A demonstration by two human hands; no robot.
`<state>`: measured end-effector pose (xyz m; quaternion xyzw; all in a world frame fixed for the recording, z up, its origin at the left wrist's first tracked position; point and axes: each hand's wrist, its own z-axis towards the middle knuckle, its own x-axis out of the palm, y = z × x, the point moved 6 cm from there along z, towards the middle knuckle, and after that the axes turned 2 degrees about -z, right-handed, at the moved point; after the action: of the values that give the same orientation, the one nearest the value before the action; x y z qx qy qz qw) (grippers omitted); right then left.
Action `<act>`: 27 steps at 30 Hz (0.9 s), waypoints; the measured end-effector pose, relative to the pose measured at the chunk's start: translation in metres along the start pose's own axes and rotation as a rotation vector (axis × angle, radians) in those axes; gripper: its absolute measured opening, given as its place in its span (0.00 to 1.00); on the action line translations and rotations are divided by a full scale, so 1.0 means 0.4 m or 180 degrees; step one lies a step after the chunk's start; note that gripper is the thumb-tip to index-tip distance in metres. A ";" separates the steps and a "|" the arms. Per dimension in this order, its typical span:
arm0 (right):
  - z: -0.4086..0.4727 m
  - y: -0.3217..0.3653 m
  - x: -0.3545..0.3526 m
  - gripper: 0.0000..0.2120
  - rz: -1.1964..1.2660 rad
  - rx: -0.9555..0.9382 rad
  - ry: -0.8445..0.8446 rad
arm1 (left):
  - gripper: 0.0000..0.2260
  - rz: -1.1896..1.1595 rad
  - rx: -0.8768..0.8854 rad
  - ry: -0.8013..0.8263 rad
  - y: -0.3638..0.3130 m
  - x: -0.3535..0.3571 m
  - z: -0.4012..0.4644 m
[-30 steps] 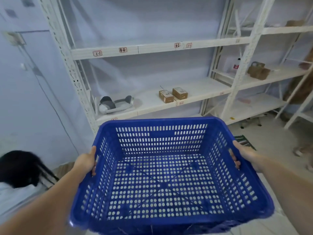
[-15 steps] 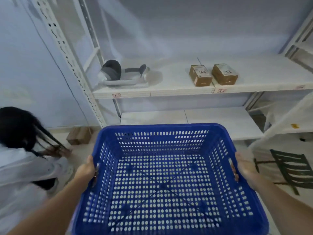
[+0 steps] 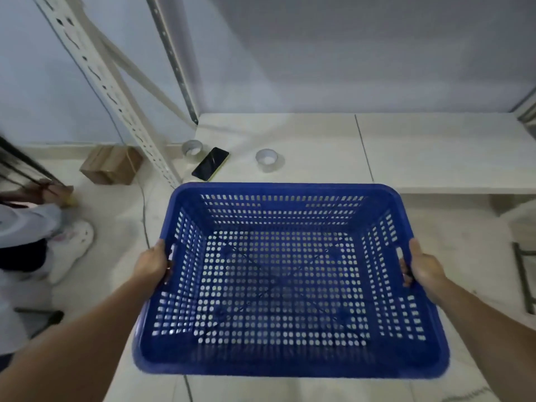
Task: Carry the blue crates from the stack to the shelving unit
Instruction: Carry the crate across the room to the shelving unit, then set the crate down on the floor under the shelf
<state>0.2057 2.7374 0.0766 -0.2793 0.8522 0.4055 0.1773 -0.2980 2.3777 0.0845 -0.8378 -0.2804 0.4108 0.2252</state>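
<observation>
We have a single wide-angle view, worn on the person's head, so there is no second view to share ground with. It looks forward and steeply down, past both forearms, which enter from the bottom corners. Nearest the lens is the blue crate (image 3: 290, 281), filling the lower middle, with the left hand (image 3: 153, 264) and right hand (image 3: 424, 269) on its side rims. Beyond it the view reaches the low shelf board (image 3: 420, 152) and the wall behind. The slotted shelf upright (image 3: 113, 91) leans and bows toward the upper left edge, as a wide lens would render it. The floor (image 3: 116, 227) shows at left.
</observation>
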 end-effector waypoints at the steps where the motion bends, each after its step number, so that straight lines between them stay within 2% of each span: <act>1: 0.033 -0.020 0.021 0.35 0.0014 -0.0008 0.0006 | 0.31 0.0003 0.0068 -0.0019 0.015 0.025 0.016; 9: 0.152 -0.110 0.143 0.36 -0.0141 0.0000 0.0077 | 0.26 0.0098 0.0115 -0.0239 0.111 0.115 0.128; 13: 0.175 -0.135 0.174 0.36 -0.0216 -0.0002 0.0146 | 0.24 0.0230 0.0094 -0.0155 0.155 0.142 0.177; 18: 0.144 -0.150 0.169 0.29 -0.0283 -0.0041 0.0154 | 0.24 0.0683 0.0353 0.0216 0.174 0.158 0.198; 22: 0.014 -0.021 0.105 0.26 -0.0880 -0.0436 0.0010 | 0.29 0.1501 0.0579 0.0401 0.092 0.084 0.120; 27: -0.243 0.287 -0.002 0.24 -0.1601 -0.1139 0.0236 | 0.29 0.2054 0.1144 0.0470 -0.168 -0.085 -0.151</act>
<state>0.1278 2.7201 0.2043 -0.5228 0.6773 0.4819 0.1888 -0.2854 2.3965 0.1785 -0.8575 0.0915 0.4417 0.2472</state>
